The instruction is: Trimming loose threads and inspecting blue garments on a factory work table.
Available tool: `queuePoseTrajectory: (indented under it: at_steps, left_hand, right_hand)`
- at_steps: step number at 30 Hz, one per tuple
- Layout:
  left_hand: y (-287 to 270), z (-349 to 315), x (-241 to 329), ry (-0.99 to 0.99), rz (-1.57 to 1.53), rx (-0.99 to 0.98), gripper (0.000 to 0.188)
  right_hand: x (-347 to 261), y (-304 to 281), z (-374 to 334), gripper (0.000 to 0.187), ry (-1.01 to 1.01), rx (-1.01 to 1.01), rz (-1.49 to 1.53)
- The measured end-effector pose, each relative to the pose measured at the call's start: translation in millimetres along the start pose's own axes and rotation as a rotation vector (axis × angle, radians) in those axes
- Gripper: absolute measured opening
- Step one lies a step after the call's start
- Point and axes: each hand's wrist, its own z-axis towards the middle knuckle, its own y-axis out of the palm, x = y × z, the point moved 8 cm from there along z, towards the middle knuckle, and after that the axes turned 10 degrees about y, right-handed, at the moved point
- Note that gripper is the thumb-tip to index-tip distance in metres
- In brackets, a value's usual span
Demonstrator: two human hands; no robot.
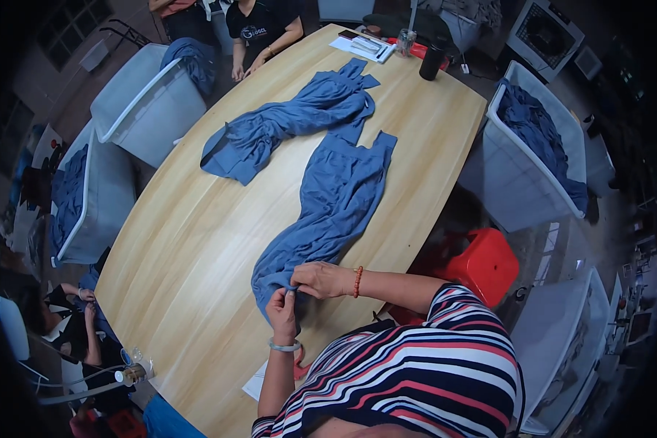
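Note:
A blue knit garment (347,182) with ribbed ends stretches along the near half of the table. Both my hands pinch its near end, close to the table's front edge. My left hand (280,308) is closed, thumb and fingers together on a fold of the cloth. Right beside it, my right hand (315,279) also grips the fabric, its fingers bent over the edge. Exactly which seam or edge lies between the fingertips is too small to tell. A second blue garment (292,117) lies crumpled farther off, touching or close to the first one's far end.
The wooden table (190,292) has papers (369,48), a glass jar (406,42) and a black cup (431,61) at its far end. Bins of blue cloth stand left (153,109) and right (540,157). A red stool (489,266) is at my right. Other people sit around.

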Motion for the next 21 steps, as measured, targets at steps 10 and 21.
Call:
queuePoseTrajectory:
  at_steps: [10, 21]
  left_hand:
    - [9.1, 1.7, 25.8, 0.266, 0.377, -0.176, 0.021]
    - [9.3, -3.0, 13.1, -0.125, -0.086, -0.217, 0.012]
  right_hand:
    - [-0.9, 3.4, -10.9, 0.014, 0.048, -0.038, 0.016]
    - [5.3, 0.8, -6.9, 0.012, 0.144, -0.072, 0.062]
